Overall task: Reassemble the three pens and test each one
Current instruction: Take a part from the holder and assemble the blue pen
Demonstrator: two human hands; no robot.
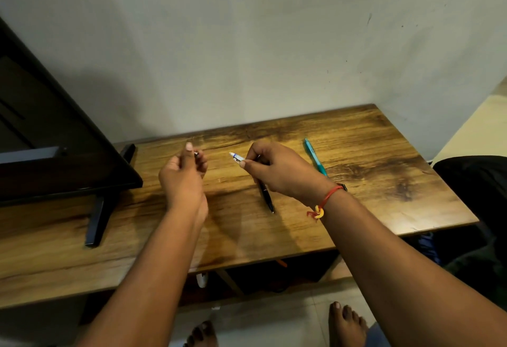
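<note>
Three pens are in play, and in the head view, the only view there is, two of them lie whole on the wooden table: a black pen rests flat just below the fingers of the right hand, partly hidden under the palm, and a teal pen lies flat a little beyond that hand's knuckles, well clear of the fingers. Judging by this, those two look reassembled, though whether either has been tested cannot be told, and no paper for testing shows. Work on the third seems unfinished. The right hand's thumb and forefinger are pressed together on a white pen part with blue marking, whose pale tip sticks out past the fingertips toward the other hand. The left hand is raised, its thumb upright and its curled fingers pinching a small dark piece that glints like metal; it is too small and blurred to name. A gap separates the two pieces, so they are not yet joined. What likely remains is fitting these together and trying the pen. A dark stand sits well left of the left hand
</note>
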